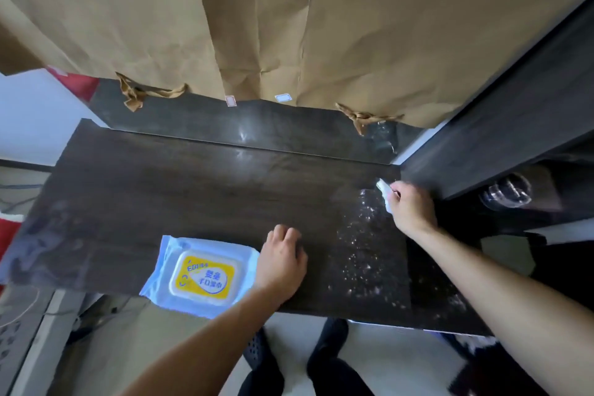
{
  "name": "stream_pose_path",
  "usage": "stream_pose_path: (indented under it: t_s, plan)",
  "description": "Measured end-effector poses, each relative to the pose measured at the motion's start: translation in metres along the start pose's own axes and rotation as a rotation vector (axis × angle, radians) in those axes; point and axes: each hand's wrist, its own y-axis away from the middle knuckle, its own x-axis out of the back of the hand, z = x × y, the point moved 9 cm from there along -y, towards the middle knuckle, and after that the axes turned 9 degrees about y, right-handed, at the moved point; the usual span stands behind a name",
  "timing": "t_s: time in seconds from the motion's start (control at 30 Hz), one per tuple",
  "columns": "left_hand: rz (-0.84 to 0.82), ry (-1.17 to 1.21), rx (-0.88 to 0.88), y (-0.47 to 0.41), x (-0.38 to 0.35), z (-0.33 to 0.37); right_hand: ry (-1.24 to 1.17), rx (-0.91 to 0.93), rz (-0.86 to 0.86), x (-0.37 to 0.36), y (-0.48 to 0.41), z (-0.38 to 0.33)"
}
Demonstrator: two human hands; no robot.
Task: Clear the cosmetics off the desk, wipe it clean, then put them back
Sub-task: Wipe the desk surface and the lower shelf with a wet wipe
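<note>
The dark wood-grain desk (pixel 180 190) stretches across the middle of the head view. My right hand (pixel 409 209) is at its far right corner, shut on a white wet wipe (pixel 384 191) pressed to the surface. A band of wet speckles (pixel 363 244) glistens on the desk left of and below that hand. My left hand (pixel 283 259) rests flat on the desk near the front edge, fingers loosely curled, holding nothing. A blue pack of wet wipes (pixel 201 275) with a yellow lid lies just left of it, overhanging the front edge. No cosmetics are in view.
Brown paper (pixel 289 26) hangs over the back of the desk. A dark cabinet (pixel 501 145) stands against the desk's right end, with a clear glass object (pixel 506 194) in its open shelf. Dark shoes (pixel 328 360) stand on the floor below the front edge.
</note>
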Motion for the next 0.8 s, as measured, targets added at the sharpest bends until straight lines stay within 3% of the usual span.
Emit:
stream_pose_path:
  t_s: [0.1,0.2,0.43,0.53,0.63,0.8]
  plan:
    - [-0.056,-0.128,-0.013,0.01,-0.04,-0.001,0.174,0.185,0.052,0.002,-0.043,-0.013]
    - [-0.037,-0.243,-0.019,0.025,-0.062,-0.01,0.251,0.275,0.0,-0.026,-0.073,-0.02]
    - [0.135,-0.226,-0.053,0.034,-0.066,-0.027,-0.034,0.289,0.073,-0.062,-0.064,-0.019]
    - [0.148,-0.203,-0.087,0.035,-0.063,-0.029,-0.011,0.551,-0.014,-0.073,0.002,-0.019]
    - [0.144,-0.209,-0.078,0.035,-0.065,-0.029,0.125,0.736,-0.238,-0.089,0.035,-0.015]
    - [0.15,-0.231,-0.087,0.032,-0.068,-0.027,0.078,0.552,0.129,-0.039,-0.058,-0.039]
